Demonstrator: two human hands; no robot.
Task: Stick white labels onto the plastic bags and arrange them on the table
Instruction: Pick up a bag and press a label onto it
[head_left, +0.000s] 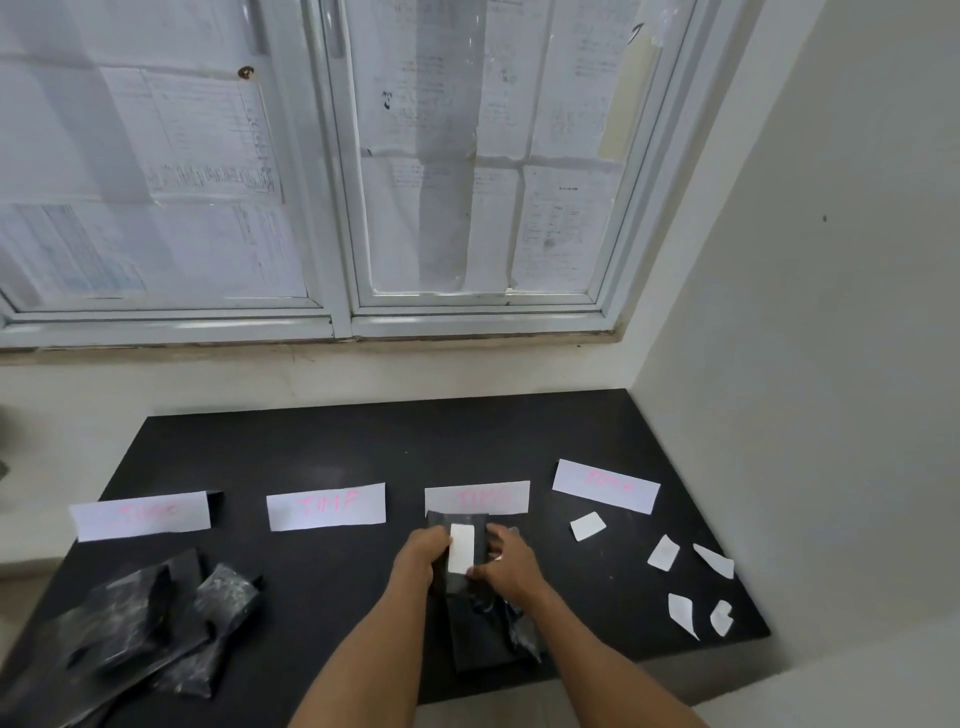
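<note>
On the black table (363, 457), just below the third paper sign (477, 496), a black plastic bag (457, 518) is gripped at both edges by the curled left hand (423, 553) and right hand (506, 566), and its white label (461, 555) should be smoothed flat from centre outward.

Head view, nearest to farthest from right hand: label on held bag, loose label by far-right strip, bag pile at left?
1. Label on held bag: beside right hand, centre.
2. Loose label: right side.
3. Bag pile: far left.
</note>
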